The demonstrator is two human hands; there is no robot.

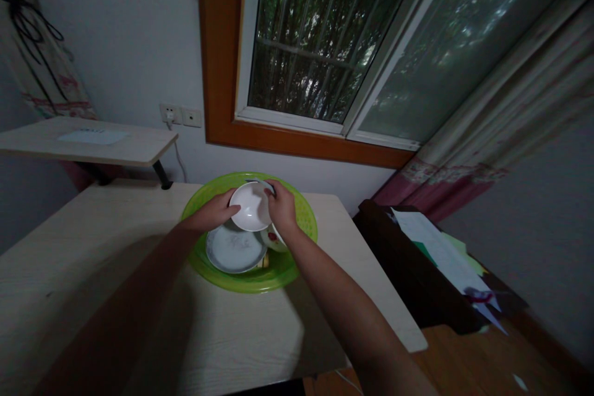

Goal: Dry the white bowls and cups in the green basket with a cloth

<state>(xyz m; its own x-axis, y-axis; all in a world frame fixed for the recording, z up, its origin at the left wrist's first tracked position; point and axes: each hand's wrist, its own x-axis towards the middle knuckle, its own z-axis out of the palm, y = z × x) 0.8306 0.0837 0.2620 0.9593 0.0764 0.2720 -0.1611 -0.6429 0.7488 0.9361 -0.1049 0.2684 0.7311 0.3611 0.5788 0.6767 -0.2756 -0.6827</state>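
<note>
As left hand (219,209) pinches white bowl (252,208), mouth facing wearer, right grip (281,205) clamped on slim object (262,183), pointing left

White bowl (251,209), seemingly tilted, above green basin (253,285)

No text, label, brand or number can be read. A pale sheet (77,137) lying on the raised shelf (147,143) at the far left carries a short row of dark marks near its far edge, too small to make out. On the dark furniture (394,260) at the right lies a long white sheet (434,244); whether it bears print cannot be told.
</note>
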